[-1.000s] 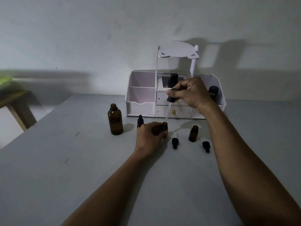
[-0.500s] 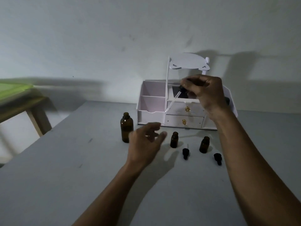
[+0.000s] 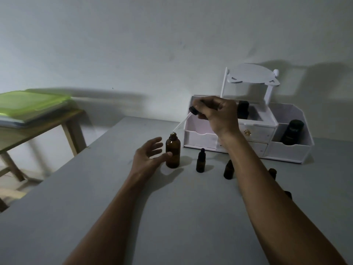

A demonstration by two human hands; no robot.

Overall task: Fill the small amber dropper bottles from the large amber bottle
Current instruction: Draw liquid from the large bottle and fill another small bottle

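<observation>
Grey worktop (image 3: pixel 191 217) carried a white organiser (image 3: pixel 286 150) at the back, against the wall. Large bottle (image 3: pixel 172 153) stood upright and uncapped, well in front of the organiser's left end, long axis vertical, mouth facing up. Left hand (image 3: pixel 148 156) lay just beside it on its left, fingers spread and straight, gripping nothing; the thumb reached the bottle's wall low down, whether touching or only close could not be told. Right hand (image 3: pixel 219 115) was raised above and to the right of the bottle, in front of the organiser, fingers pinched on the black top of the dropper (image 3: pixel 193 110). Small bottles (image 3: pixel 200 161) stood to the right of the large one in a loose row, one partly hidden behind the right forearm; none was under the dropper. The dropper's glass tube ran on a slant, down and to the left from the right hand, its tip just above the large bottle's mouth and near it, not yet inside. Judgement: the next move turned on that slant; the tube would need to come closer to upright over the mouth to enter cleanly, and the left hand was the nearer one for steadying the bottle.
</observation>
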